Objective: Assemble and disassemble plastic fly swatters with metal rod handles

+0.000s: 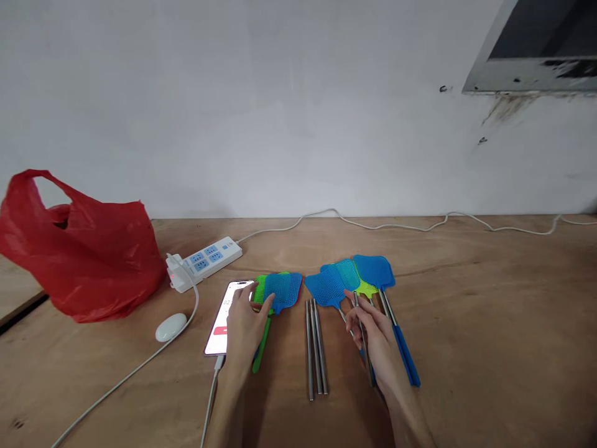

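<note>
My left hand (247,320) has its thumb and fingers apart at the edge of a small pile of fly swatter heads. A blue swatter head (284,290) lies on top there, with a green one (259,290) and a red edge under it; a green handle (262,348) points toward me. In my right hand (377,336) is a thin metal rod (364,345), held between thumb and fingers. Beneath and beside that hand lie more fly swatters, with blue heads (326,286) and a yellow-green one (366,287). Several loose metal rods (316,354) lie between my hands.
A lit phone (224,323) with a cable lies left of my left hand. Further left are a white power strip (217,256), a white oval object (171,327) and a red plastic bag (102,255). A white cord (382,226) runs along the wall on the wooden table (489,323).
</note>
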The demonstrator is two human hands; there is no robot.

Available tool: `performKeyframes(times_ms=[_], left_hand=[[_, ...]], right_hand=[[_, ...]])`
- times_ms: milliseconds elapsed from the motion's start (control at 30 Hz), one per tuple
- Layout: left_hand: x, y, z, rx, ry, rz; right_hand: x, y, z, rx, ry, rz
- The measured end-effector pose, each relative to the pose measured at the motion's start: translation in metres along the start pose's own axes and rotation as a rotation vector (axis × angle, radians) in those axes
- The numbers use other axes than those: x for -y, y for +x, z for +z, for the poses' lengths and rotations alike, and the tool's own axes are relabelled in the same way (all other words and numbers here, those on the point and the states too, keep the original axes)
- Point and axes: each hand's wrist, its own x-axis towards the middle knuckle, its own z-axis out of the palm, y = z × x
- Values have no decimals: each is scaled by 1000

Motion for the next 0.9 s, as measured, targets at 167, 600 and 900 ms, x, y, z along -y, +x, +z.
performKeyframes(times_ms=[167,600,900], left_hand=[[-5,-24,4,70,2,115],[-4,-65,25,337,-47,225],[1,-75,26,358,49,378]], right_hand=[[-18,4,-4,34,-112,-125],[-20,-3,-7,85,-478,-197],[-24,3,-30,87,-729,-247]])
